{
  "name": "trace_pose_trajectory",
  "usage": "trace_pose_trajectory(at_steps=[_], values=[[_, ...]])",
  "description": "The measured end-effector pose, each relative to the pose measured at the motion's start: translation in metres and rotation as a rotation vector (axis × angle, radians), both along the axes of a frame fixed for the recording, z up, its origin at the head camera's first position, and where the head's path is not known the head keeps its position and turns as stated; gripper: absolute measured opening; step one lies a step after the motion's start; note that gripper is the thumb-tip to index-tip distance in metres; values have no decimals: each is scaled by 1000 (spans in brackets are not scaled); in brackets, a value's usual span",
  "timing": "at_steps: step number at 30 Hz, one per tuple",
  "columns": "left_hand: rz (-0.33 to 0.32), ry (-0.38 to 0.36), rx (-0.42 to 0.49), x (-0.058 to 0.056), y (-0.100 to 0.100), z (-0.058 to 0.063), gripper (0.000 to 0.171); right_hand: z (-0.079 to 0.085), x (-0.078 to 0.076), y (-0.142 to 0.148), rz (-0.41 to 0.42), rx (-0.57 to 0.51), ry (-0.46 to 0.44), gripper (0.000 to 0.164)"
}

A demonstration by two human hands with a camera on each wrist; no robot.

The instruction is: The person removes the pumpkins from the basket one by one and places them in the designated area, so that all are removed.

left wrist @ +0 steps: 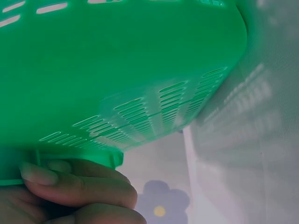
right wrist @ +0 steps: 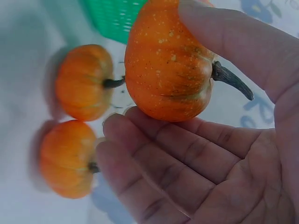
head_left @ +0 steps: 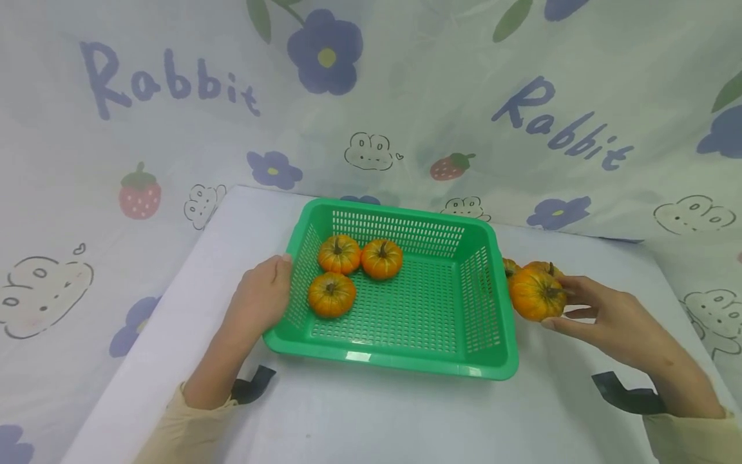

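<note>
A green plastic basket (head_left: 382, 364) with slotted walls stands in the middle of the table, three small orange pumpkins (head_left: 339, 254) grouped at its left end. My left hand (head_left: 261, 296) grips the basket's left rim; in the left wrist view its fingers (left wrist: 84, 186) curl under that rim. Just outside the right wall, my right hand (head_left: 614, 322) holds another small pumpkin (right wrist: 168, 65) between thumb and fingers, its dark stem toward the palm. Two more pumpkins (right wrist: 84, 84) rest on the table behind the held one, partly hidden by it in the head view.
The white table (head_left: 406, 425) extends around the basket. A pale curtain (head_left: 406, 96) printed with flowers, rabbits and strawberries hangs behind and beside it. Dark straps (head_left: 628, 393) hang at both wrists, above beige sleeves.
</note>
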State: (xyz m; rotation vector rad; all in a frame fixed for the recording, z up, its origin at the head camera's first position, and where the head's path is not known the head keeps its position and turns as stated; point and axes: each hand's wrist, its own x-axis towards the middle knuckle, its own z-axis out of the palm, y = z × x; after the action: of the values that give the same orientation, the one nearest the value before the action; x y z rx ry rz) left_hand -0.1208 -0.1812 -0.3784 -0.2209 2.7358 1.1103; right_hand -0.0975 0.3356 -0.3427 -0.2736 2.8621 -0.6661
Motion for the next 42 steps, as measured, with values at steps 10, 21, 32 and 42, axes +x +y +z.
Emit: trace_pose_trajectory(at_steps=[10,21,32,42], values=[[1,-5,10,0,0,-1,59,-35,0,0,14,-42,-64,78],[1,-1,17,0,1,-2,60,-50,1,2,3,-29,-115,79],[-2,-3,13,0,0,0,58,-57,1,2,4,-35,-122,82],[-1,8,7,-1,-1,-2,57,-62,1,2,2,-43,-111,82]])
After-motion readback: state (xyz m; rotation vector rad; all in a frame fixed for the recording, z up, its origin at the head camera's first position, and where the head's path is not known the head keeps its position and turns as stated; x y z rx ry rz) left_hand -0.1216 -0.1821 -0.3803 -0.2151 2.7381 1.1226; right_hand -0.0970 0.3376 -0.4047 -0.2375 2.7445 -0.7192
